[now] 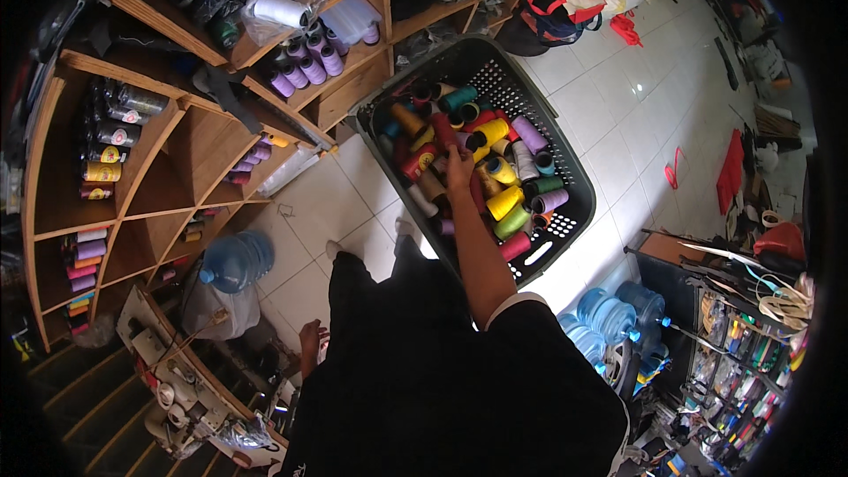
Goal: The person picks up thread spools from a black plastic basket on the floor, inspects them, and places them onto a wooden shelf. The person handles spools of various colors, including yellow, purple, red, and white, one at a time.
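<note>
Gripping a dark red spool near its lower end, my right hand reaches into the basket. My left hand hangs empty by my side, fingers loosely curled. Yellow spools and other colours crowd round the red one. Beyond stand wooden shelves and blue water jugs.

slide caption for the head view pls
Right hand among colourful thread spools in a dark basket near wooden shelves; left hand held low.
</note>
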Tool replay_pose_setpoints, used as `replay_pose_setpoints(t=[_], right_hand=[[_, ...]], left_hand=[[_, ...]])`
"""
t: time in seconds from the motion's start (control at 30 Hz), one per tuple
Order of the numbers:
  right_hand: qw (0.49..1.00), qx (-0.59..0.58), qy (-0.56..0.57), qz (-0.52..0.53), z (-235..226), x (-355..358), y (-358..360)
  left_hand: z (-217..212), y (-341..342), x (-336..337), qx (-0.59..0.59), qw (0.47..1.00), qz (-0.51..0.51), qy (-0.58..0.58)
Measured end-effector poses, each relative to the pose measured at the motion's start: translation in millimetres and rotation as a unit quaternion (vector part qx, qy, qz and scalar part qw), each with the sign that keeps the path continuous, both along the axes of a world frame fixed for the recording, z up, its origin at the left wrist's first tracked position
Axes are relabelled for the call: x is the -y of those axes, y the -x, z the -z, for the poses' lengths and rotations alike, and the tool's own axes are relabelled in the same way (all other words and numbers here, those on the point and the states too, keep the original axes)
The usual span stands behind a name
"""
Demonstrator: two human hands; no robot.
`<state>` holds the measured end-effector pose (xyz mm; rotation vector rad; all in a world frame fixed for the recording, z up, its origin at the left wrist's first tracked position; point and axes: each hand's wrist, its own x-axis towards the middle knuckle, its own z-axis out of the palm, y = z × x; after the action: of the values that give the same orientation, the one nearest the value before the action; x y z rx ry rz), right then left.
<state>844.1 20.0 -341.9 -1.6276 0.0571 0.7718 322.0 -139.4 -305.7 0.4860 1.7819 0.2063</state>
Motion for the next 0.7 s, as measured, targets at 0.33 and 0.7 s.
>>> replay_pose_setpoints(t=[0.33, 0.7], right_hand=[[0.955, 0.263, 0.125, -0.055, 13, 8, 22], [0.841, 0.47, 0.252, -0.092, -24, -7, -76]], left_hand=[[32, 31, 28, -0.031, 0.991, 0.127, -0.027], [1, 4, 6, 0.012, 1.0, 0.01, 0.012]])
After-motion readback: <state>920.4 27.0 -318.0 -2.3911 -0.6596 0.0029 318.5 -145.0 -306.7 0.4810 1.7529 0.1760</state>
